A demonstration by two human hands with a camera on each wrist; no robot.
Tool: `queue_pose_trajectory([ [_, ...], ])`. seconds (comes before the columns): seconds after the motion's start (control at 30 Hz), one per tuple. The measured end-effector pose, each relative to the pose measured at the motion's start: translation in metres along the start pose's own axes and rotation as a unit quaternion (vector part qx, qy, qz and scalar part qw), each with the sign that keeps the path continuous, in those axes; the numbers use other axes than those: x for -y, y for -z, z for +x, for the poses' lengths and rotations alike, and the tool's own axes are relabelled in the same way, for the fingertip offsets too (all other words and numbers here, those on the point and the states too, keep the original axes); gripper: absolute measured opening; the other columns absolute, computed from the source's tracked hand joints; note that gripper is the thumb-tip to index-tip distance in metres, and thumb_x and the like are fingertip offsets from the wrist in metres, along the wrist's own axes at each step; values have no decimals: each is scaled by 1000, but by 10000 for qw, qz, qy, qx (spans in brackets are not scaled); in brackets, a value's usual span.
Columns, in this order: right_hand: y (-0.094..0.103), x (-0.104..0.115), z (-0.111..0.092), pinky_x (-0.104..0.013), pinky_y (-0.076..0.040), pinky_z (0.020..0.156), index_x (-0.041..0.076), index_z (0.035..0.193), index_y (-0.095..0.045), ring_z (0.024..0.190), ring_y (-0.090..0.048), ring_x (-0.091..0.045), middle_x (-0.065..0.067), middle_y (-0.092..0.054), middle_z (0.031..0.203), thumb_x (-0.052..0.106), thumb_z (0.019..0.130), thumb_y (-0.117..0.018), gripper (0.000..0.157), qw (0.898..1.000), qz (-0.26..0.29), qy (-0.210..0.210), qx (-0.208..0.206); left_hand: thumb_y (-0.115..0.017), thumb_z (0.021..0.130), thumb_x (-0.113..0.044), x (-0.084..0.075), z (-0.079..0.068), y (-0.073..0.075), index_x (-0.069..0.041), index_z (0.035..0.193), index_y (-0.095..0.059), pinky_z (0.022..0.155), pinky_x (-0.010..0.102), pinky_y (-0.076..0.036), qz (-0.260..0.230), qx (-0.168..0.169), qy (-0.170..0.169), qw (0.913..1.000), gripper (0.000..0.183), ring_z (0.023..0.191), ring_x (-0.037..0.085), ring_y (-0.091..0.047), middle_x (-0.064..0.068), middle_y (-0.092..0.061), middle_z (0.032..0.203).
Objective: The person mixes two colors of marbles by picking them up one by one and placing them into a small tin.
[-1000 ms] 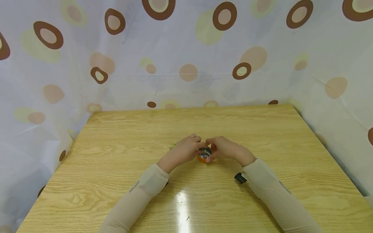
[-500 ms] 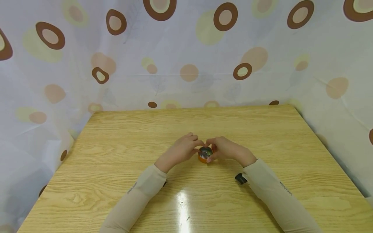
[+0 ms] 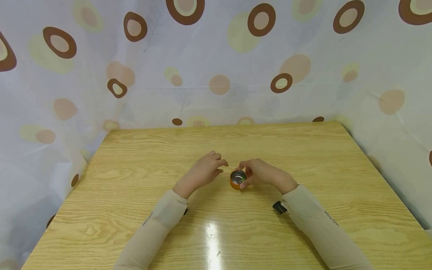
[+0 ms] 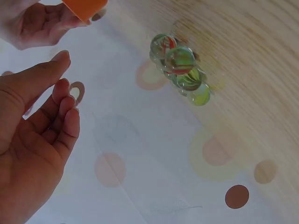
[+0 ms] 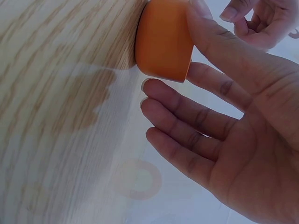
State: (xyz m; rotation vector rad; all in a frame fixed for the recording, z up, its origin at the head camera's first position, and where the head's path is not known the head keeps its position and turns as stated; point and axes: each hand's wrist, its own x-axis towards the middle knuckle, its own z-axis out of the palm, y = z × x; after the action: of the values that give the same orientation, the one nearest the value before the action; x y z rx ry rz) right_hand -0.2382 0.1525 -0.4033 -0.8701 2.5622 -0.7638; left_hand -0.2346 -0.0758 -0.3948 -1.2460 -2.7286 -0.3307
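Note:
A small round orange tin (image 3: 234,185) with a shiny silvery inside stands upright on the table, its mouth facing up. My right hand (image 3: 261,174) pinches its rim between thumb and forefinger; the other fingers (image 5: 182,154) lie stretched below the tin in the right wrist view. A greenish spot shows inside the tin. Left of it, my left hand (image 3: 204,170) hovers with loosely bent fingers and nothing between them. Several clear glass marbles (image 4: 180,59) with green, red and yellow swirls sit clustered on the table in the left wrist view; the left hand hides them in the head view.
The wooden table (image 3: 152,150) reaches back to a white curtain (image 3: 202,56) with brown and tan spots, which also hangs at both sides. A black wrist device (image 3: 279,207) sits under the right sleeve. Light glares off the table's front middle.
My left hand has drawn back to the left from over the tin's mouth, and its fingers are now apart from the tin. The right hand stays at the rim.

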Motion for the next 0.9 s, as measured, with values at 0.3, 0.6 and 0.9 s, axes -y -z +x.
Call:
queue_pose_trajectory([
  [0.3,-1,0,0,-26,-42,58,4,109,-62,62,-47,-12,0,-55,72,24,76,-82,43,10000,-8,-31,-11,-71,86,-5,12,-5,2,-6,107,-69,81,31,-49,137,103,227,9996,21,90,22,-54,6,-61,94],
  [0.6,-1,-3,1,-25,-42,58,2,111,-62,62,-47,-12,-2,-56,72,25,76,-81,46,10000,-26,53,-44,-68,89,-5,17,-11,2,-5,104,-69,80,31,-48,32,283,533,9982,16,88,20,-52,7,-61,95],
  [0.9,-1,-2,0,-25,-41,58,3,110,-63,62,-46,-12,-1,-55,72,25,75,-82,45,10000,-38,8,-55,-72,86,-7,20,-14,-1,-6,101,-70,77,31,-48,124,346,703,9968,15,85,20,-52,4,-61,92],
])
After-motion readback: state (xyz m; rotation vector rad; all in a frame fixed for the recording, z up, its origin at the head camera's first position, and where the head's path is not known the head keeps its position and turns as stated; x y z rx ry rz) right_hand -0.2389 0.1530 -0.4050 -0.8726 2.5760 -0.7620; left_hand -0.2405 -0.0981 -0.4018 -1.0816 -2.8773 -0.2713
